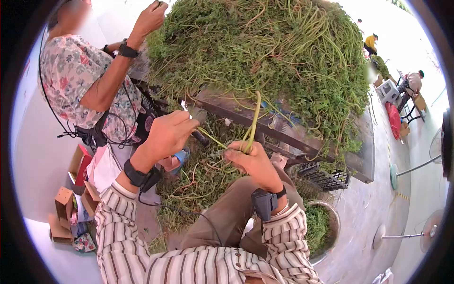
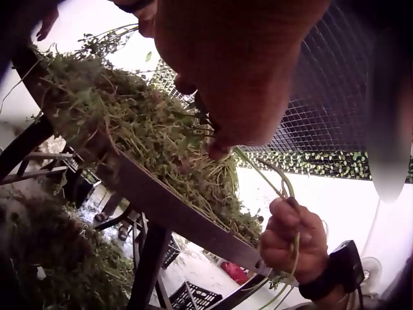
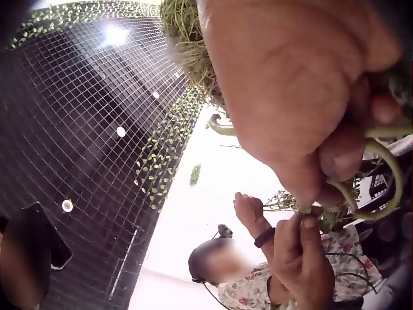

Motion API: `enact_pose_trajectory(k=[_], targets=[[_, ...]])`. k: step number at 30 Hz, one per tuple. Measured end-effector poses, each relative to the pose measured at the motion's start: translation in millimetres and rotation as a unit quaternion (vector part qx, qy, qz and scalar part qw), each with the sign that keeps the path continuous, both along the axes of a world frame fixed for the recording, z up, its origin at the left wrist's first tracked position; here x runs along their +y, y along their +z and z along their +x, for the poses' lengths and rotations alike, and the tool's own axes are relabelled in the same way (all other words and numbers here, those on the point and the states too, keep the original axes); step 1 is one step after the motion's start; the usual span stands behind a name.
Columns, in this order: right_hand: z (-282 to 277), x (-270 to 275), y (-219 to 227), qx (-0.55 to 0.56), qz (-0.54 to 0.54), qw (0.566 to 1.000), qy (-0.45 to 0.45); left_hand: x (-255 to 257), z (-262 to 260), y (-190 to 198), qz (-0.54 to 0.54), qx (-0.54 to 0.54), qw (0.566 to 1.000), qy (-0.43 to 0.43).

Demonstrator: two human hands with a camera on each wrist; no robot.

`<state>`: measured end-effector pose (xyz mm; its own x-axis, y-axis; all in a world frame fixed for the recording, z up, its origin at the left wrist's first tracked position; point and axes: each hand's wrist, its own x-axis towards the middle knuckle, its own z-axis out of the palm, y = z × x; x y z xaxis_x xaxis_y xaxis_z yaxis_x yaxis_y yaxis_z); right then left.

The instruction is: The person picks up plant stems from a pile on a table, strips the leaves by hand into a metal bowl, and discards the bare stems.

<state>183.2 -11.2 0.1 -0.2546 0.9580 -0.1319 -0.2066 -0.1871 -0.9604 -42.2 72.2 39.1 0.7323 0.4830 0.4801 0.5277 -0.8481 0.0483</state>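
Observation:
My right hand (image 1: 253, 163) grips several long green plant stems (image 1: 255, 116), which bend in a loop above the fist. A thin stem (image 1: 211, 136) runs from this fist across to my left hand (image 1: 169, 135), whose fingertips pinch its other end. In the left wrist view the stem (image 2: 257, 169) stretches between both hands, and loose stem ends hang below the right fist. A curled stem (image 3: 390, 187) shows beneath my right hand in the right wrist view, where the fingertips of both hands come close together.
A big heap of leafy stems (image 1: 265, 52) covers the table (image 1: 227, 106) ahead. Plant scraps (image 1: 194, 184) lie on the floor, near a black crate (image 1: 326, 179) and a round tub (image 1: 336, 225) of greens. Another person (image 1: 90, 75) works at the left, beside cardboard boxes (image 1: 64, 213).

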Motion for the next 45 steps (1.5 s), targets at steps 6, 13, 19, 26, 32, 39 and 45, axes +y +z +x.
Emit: enact_pose_trajectory(k=[6,13,19,26,32,39,45], targets=[[0.9,0.8,-0.9,0.004,0.021,1.000,0.000,-8.5,3.7,-3.2,-0.158,-0.137,0.977,0.048],[7.1,4.6,-1.3,0.013,0.030,0.999,-0.003,-7.0,16.3,9.5,-0.242,-0.220,0.944,0.044],[10.9,-1.4,2.0,0.026,0.043,0.999,-0.009,-4.8,17.0,4.9,-0.254,-0.261,0.931,0.033],[40.8,-15.6,4.2,0.113,0.038,0.983,-0.139,-1.8,-46.8,37.9,-0.332,-0.512,0.768,0.194],[22.3,5.4,-17.3,0.175,0.020,0.965,-0.195,-11.3,-12.7,13.8,-0.527,-0.524,0.660,0.113],[15.2,5.4,-17.6,0.172,0.011,0.966,-0.195,-10.0,8.9,9.5,-0.625,-0.472,0.620,0.047],[13.7,7.6,-19.0,0.194,0.004,0.960,-0.200,-7.6,24.1,16.3,-0.640,-0.478,0.601,0.027]])
